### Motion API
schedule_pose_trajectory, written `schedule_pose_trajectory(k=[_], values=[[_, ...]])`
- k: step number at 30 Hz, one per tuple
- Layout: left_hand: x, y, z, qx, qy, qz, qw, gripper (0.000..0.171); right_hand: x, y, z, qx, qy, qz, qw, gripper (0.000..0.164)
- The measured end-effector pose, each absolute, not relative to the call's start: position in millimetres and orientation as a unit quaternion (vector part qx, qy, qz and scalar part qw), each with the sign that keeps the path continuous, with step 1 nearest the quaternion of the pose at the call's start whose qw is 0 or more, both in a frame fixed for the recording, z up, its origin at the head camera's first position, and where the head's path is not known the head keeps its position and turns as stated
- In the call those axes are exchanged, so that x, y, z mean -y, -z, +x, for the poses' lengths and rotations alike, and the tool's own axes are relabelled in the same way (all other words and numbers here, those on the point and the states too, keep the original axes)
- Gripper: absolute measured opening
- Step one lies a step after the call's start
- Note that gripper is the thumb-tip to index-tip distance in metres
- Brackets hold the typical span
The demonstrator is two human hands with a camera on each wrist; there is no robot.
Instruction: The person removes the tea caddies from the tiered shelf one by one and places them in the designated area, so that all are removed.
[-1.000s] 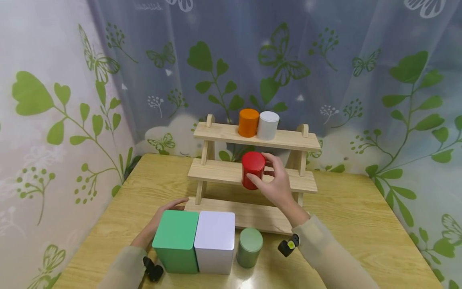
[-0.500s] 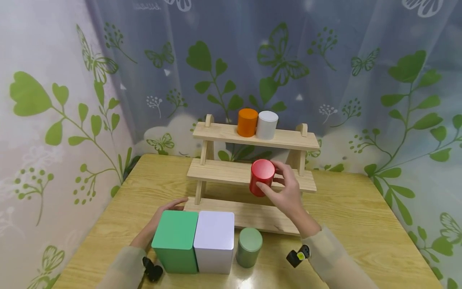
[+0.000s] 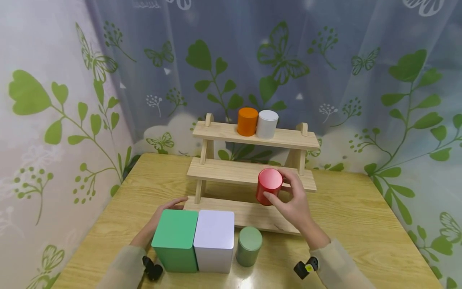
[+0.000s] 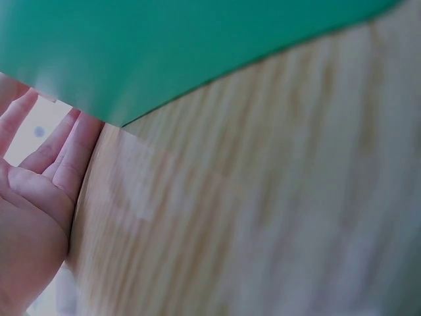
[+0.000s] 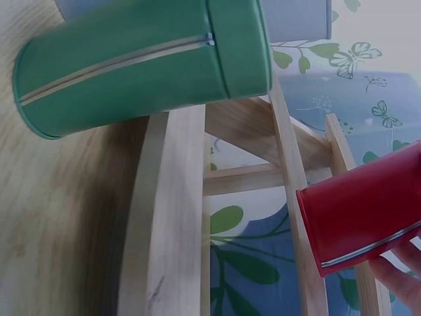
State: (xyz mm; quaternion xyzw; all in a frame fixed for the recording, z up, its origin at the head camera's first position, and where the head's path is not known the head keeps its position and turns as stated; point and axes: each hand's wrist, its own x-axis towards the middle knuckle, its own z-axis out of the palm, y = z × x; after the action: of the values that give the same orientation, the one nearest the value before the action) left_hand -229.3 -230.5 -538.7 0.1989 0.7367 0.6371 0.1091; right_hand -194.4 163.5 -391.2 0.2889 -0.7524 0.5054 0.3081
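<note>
My right hand [image 3: 294, 200] pinches a red round tin [image 3: 268, 186] between thumb and fingers, holding it in front of the shelf's middle and bottom boards. In the right wrist view the red tin [image 5: 365, 210] is tilted at the right edge, with fingertips on its side. My left hand [image 3: 164, 212] rests on the table by the left end of the wooden shelf [image 3: 249, 172], beside a green box [image 3: 177, 228]. The left wrist view shows its palm [image 4: 33, 217] with fingers extended, partly hidden by the green box.
An orange tin [image 3: 247, 121] and a white tin [image 3: 267, 124] stand on the top board. A pale box [image 3: 214, 230] stands against the green box in front of the shelf. Right of it is a green round tin [image 3: 249, 246]. A patterned curtain [image 3: 231, 52] hangs behind.
My right hand has moved the red tin down and to the right, from before the middle board toward the bottom board. My left hand has stayed in place.
</note>
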Motion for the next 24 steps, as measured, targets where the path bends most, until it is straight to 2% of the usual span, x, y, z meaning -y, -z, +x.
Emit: schedule_pose_trajectory(k=[8,18,24], values=[[230,539,-230,-0.737,-0.641,0.184,0.113,0.049,-180,411,-193,0.761,-0.506,0.277,0.298,0.069],[231,541,-229,-0.737,-0.637,0.194,0.114,0.049,-178,395,-161,0.78,-0.488,0.257,0.297,0.064],[230,541,-230,-0.737,-0.64,0.186,0.113,0.049,-182,400,-151,0.789,-0.487,0.247,0.281,0.063]])
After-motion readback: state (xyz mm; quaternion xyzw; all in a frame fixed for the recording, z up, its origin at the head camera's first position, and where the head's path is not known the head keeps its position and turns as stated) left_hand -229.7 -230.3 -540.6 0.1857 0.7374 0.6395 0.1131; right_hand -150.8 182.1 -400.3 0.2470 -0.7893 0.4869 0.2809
